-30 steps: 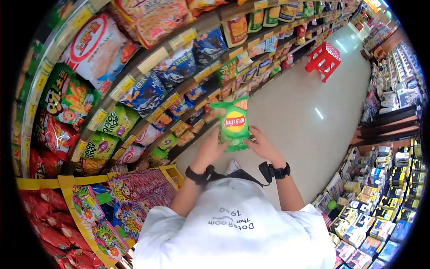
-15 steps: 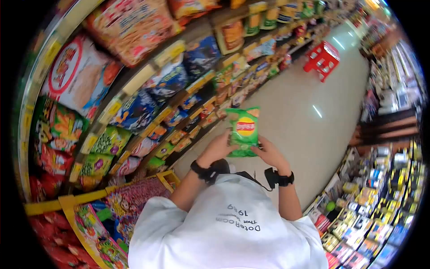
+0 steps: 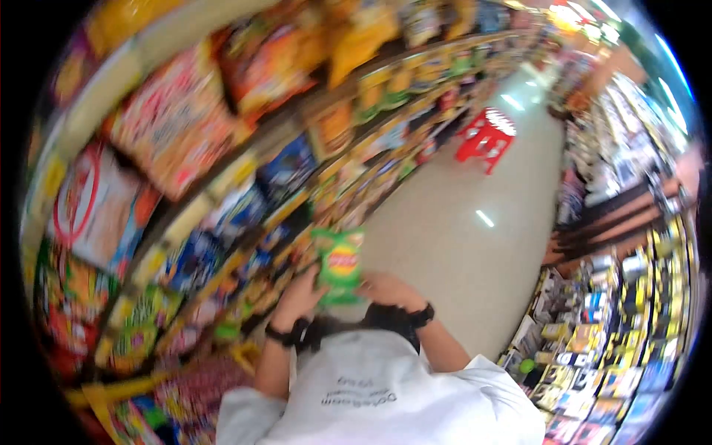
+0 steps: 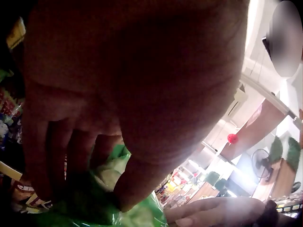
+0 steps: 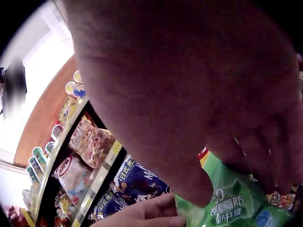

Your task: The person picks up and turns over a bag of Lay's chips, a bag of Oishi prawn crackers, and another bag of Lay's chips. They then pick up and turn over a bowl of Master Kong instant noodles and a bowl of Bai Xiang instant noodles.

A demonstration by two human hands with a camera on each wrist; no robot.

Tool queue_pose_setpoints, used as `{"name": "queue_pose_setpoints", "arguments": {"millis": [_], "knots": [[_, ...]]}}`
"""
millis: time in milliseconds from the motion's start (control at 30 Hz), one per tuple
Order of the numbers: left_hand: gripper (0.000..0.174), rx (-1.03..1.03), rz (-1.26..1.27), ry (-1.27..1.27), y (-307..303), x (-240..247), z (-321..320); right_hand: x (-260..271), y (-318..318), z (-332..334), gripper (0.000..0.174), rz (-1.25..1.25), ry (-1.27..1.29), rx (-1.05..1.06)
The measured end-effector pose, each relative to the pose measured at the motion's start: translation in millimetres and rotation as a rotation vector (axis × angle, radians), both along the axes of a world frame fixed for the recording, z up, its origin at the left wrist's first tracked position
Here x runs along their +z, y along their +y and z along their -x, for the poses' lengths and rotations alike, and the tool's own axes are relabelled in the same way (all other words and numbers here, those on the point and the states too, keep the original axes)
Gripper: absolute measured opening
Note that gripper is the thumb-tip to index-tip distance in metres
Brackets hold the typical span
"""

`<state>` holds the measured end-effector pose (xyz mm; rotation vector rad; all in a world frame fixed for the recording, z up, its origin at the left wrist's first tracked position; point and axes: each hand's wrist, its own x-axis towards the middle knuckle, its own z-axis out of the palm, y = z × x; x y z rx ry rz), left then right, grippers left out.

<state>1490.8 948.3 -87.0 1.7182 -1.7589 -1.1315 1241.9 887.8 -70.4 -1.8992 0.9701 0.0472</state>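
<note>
A green bag of Lay's potato chips is held upright in front of the person's waist. My left hand grips its left side; in the left wrist view the thumb lies over the front of the bag and the fingers reach round behind. On the opposite side, my right hand holds the bag's right edge. The right wrist view shows that hand's thumb on the green wrapper, its fingers farther over the bag, partly in shadow.
Shelves of snack bags run along the left. A red stool stands on the aisle floor ahead. Shelves of small boxed goods line the right side. A yellow-edged display sits at the lower left.
The head view has swung, so shelves and stool appear shifted, and the bag sits lower and farther left. Both hands stay on the bag; the right hand now reaches more sideways toward it.
</note>
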Motion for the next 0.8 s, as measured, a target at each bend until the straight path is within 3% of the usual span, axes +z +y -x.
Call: {"name": "queue_pose_setpoints", "arguments": {"millis": [33,67,133,200,267,333,367,433,533,700,800], "knots": [[0.063,-0.005,0.079,0.011,2.1,-12.0,4.2,-43.2,-7.5,15.0,0.038,0.044,-0.229,0.047],[0.063,0.015,0.144,0.017,-0.8,-20.0,9.5,-13.5,-10.3,23.6,0.040,0.052,-0.105,0.044],[0.064,0.035,-0.026,0.006,0.4,19.6,36.8,-15.9,-21.9,47.6,0.041,0.012,-0.082,0.083],[0.060,0.013,-0.004,0.065,-3.6,16.0,64.5,-15.0,-26.0,82.8,0.042,-0.036,-0.197,0.018],[0.066,-0.003,0.253,-0.018,-11.9,-13.1,96.4,-0.7,-27.8,129.1,0.043,0.002,-0.261,-0.033],[0.066,0.050,0.152,0.099,-6.7,42.7,154.5,11.4,-14.6,168.3,0.044,0.100,-0.304,-0.084],[0.066,0.045,0.129,0.112,-6.9,39.9,174.7,5.7,-8.4,189.8,0.046,-0.033,-0.367,-0.190],[0.061,0.039,0.220,0.166,-9.5,22.3,215.0,14.9,5.6,231.0,0.047,-0.036,-0.362,-0.287],[0.059,-0.119,0.063,0.005,-10.9,22.6,250.6,5.7,30.8,283.2,0.048,-0.048,-0.415,-0.386],[0.060,-0.260,0.040,0.285,-22.8,0.7,295.4,3.8,49.1,335.3,0.049,-0.045,-0.435,-0.408],[0.061,-0.309,0.064,0.207,-35.5,9.2,330.8,2.9,49.0,361.7,0.051,-0.086,-0.477,-0.455]]}}
